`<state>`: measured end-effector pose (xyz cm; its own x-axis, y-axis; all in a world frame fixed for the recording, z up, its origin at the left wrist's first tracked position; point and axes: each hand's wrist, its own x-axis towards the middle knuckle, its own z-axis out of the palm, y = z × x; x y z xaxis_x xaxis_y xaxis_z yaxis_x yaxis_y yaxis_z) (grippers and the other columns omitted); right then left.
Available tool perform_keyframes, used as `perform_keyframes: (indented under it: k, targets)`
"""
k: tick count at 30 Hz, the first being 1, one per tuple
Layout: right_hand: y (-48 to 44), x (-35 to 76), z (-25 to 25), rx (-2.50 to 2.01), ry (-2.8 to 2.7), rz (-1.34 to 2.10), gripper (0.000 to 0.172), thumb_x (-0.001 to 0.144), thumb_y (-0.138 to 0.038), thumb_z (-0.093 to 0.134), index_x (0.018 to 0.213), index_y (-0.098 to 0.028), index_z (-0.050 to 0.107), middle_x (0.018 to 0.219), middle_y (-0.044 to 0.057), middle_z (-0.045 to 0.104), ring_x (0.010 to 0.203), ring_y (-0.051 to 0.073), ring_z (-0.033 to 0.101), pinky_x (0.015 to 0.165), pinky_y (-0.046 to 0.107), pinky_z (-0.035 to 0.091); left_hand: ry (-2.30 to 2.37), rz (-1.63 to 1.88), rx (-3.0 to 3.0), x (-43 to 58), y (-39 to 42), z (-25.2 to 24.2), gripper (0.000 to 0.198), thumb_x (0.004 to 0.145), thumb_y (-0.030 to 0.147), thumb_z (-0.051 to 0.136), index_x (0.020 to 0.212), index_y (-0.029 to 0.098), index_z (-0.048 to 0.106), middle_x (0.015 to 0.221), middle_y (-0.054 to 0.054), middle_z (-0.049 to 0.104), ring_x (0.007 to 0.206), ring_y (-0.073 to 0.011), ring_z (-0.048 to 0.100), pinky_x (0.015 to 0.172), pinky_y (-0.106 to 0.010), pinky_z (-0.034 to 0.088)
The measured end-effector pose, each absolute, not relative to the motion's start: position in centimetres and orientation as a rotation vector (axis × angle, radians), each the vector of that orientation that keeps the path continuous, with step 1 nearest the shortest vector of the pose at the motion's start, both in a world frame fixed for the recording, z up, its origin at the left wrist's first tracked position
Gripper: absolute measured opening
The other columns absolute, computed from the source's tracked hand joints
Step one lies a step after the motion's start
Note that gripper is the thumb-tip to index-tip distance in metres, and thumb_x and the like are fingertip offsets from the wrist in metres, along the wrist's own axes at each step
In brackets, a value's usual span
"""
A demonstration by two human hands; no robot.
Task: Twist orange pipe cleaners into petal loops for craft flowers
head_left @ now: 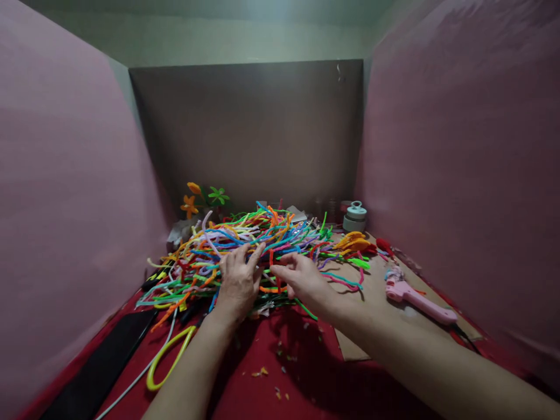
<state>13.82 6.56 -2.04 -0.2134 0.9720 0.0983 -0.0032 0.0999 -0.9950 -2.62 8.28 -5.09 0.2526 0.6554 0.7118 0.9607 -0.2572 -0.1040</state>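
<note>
A large loose heap of many-coloured pipe cleaners (245, 233) lies across the middle of the red cloth (262, 356). My left hand (240, 277) rests on the front of the heap, its fingers spread over the stems. Just to its right, my right hand (300, 277) has its thumb and index finger close together at a red pipe cleaner (271, 258), which stands upright between the two hands. The red piece bends near its top. Orange and green stems lie beneath both hands.
A pink glue gun (420, 303) lies on cardboard (350, 338) at right, near orange fuzzy petals (352, 242). Behind are a lidded jar (354, 217) and orange and green fuzzy flowers (189, 205). A yellow loop (153, 367) and black flat object (105, 361) are at left.
</note>
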Motion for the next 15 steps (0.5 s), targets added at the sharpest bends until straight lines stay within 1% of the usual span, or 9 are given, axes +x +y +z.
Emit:
perform_keyframes:
  k: [1,3,7,10,15]
  targets:
    - [6.9,13.4,-2.0,-1.051,-1.442,1.419,0.012,0.071,-0.027,0.057,0.072,-0.015,0.054,0.049,-0.005,0.050,0.034,0.006,0.038,0.035,0.020,0.025,-1.454,-0.733,-2.015,-2.5,8.4,-5.3,0.046,0.084,0.024,0.046,0.130,0.026,0.046,0.123,-0.013,0.050,0.112,-0.0279,0.043,0.094,-0.045,0.030]
    - [7.3,12.8,-2.0,-1.025,-1.422,1.553,0.007,0.071,-0.020,0.053,0.066,-0.014,0.054,0.045,-0.004,0.051,0.028,0.005,0.034,0.031,0.020,0.020,-1.462,-0.708,-2.025,-2.4,8.6,-5.6,0.044,0.084,0.024,0.046,0.128,0.026,0.048,0.124,-0.013,0.050,0.113,-0.0280,0.043,0.093,-0.046,0.031]
    - [6.8,13.1,-2.9,-1.010,-1.266,1.668,0.003,0.068,-0.017,0.053,0.067,-0.015,0.053,0.042,-0.005,0.052,0.025,0.005,0.031,0.028,0.019,0.018,-1.509,-0.709,-2.008,-2.5,8.9,-6.1,0.041,0.084,0.025,0.047,0.124,0.026,0.052,0.123,-0.013,0.051,0.112,-0.0282,0.043,0.092,-0.046,0.032]
    - [6.4,14.3,-3.5,-1.053,-1.145,1.735,0.007,0.065,-0.016,0.054,0.071,-0.015,0.053,0.041,-0.004,0.053,0.026,0.005,0.032,0.028,0.017,0.018,-1.527,-0.709,-2.014,-2.6,8.9,-6.1,0.041,0.083,0.024,0.048,0.124,0.026,0.053,0.125,-0.012,0.051,0.113,-0.0280,0.043,0.093,-0.047,0.032]
    - [6.0,15.6,-4.1,-1.024,-1.051,1.821,0.010,0.063,-0.018,0.055,0.072,-0.015,0.052,0.039,-0.006,0.048,0.028,0.004,0.032,0.030,0.015,0.018,-1.557,-0.718,-2.013,-2.4,8.8,-6.0,0.039,0.084,0.024,0.047,0.122,0.026,0.055,0.124,-0.011,0.052,0.113,-0.0270,0.043,0.094,-0.046,0.031]
